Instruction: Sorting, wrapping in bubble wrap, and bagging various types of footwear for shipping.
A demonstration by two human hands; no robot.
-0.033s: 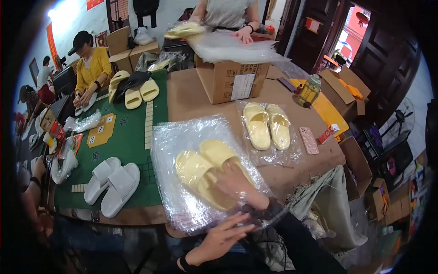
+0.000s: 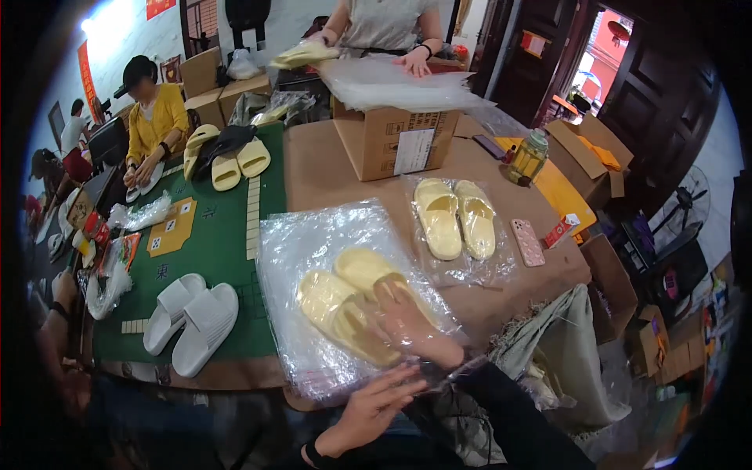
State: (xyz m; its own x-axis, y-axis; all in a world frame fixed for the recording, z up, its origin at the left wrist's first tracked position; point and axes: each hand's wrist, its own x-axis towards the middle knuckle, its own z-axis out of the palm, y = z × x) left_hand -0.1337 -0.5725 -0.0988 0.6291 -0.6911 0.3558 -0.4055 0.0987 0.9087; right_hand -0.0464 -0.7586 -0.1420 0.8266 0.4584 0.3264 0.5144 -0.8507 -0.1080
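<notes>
Far left there's a green game mat point(image 2: 211, 251) with a pair of white slides point(image 2: 192, 321) near its front edge, and right next to it, on the brown tabletop point(image 2: 313, 168), is the clear plastic bag point(image 2: 313, 258) holding a pair of pale yellow slides point(image 2: 352, 301). They're chunky foam ones with a wide strap, lying side by side and angled, toes pointing up-left. The left hand point(image 2: 372, 411) is open, fingers spread flat on the bag's near edge; the right hand point(image 2: 411, 329) is inside the bag, resting on the right slide's heel, and I can't really tell through the plastic if it's gripping. Compared with the earlier frame basically nothing has moved, hands and bag sit the same. Further right is a second bagged pair of yellow slides point(image 2: 456, 219), then a pink phone point(image 2: 527, 241) and a small red box point(image 2: 562, 229). Behind those is a cardboard box point(image 2: 392, 141) with plastic sheets on top, where another person's hand point(image 2: 413, 61) rests. Room's cluttered, more cartons right, workers seated left.
</notes>
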